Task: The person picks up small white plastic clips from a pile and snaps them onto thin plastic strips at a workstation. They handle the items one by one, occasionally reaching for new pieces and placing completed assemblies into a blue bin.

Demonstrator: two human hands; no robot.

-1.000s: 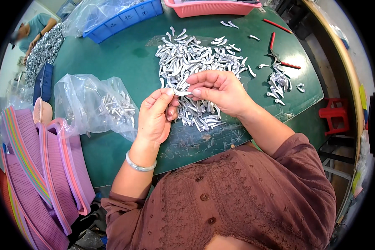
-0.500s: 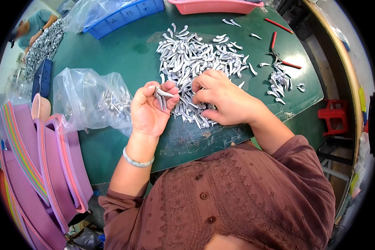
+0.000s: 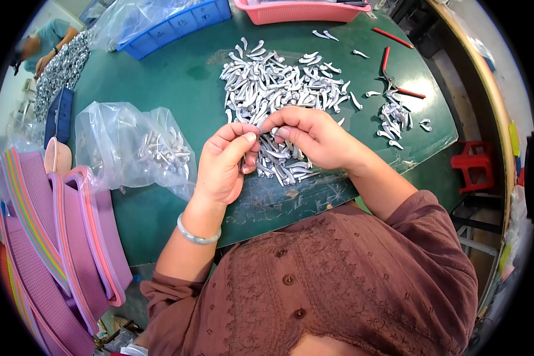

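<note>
Over the near edge of a pile of small curved silver metal pieces (image 3: pixel 261 83), my two hands meet at the fingertips. My left hand (image 3: pixel 219 163) is closed, thumb against the index finger; its curled fingers mostly hide the curved silver pieces in it. My right hand (image 3: pixel 320 139) pinches a small silver piece (image 3: pixel 275 132) between thumb and fingers, close to the left fingertips. More loose pieces lie on the green table just under the hands.
Left of the hands lies a clear plastic bag (image 3: pixel 130 142) with silver pieces inside. Red-handled pliers (image 3: pixel 390 77) and a smaller heap (image 3: pixel 394 118) are at right. Blue (image 3: pixel 175 26) and pink (image 3: pixel 302 12) baskets stand at the back, purple baskets (image 3: pixel 59 237) at left. Another person (image 3: pixel 47 44) is far left.
My right hand has come up from the pile and moved left to meet the left hand. The left fingers have curled closed over the pieces that showed in the palm.
</note>
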